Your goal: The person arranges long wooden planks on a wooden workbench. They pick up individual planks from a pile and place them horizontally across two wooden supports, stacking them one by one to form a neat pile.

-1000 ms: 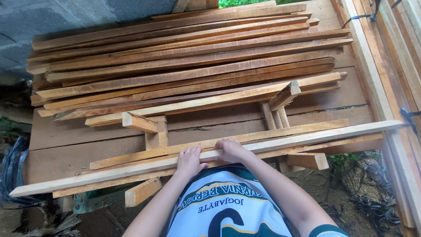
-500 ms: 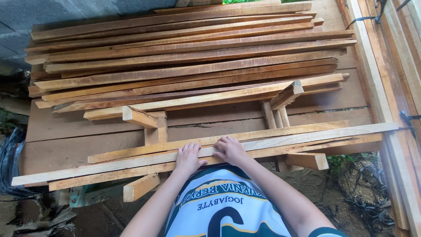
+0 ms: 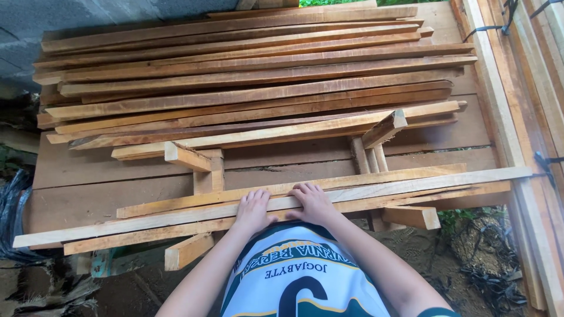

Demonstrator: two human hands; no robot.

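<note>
Both hands lie flat on a long pale wood strip [image 3: 411, 183] at the workbench [image 3: 106, 176] near edge: left hand [image 3: 254, 209] & right hand [image 3: 312, 201], palms down, fingers not curled round it. Step looks like positioning the strip; next move prob. needs even pressure w/ both palms.

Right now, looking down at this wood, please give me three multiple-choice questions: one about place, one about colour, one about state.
1. Where do both hands rest?
A. on the long pale strip nearest the person
B. on the far stack
C. on a saw

2. What colour is the far stack?
A. grey
B. reddish-brown
C. white

3. How do the hands stand?
A. fists shut on a tool
B. raised in the air
C. pressed flat, side by side

Key: 1 A, left hand and right hand lie on the long pale strip. 2 B, the far stack is reddish-brown. 3 C, fingers spread over the strip.
</note>
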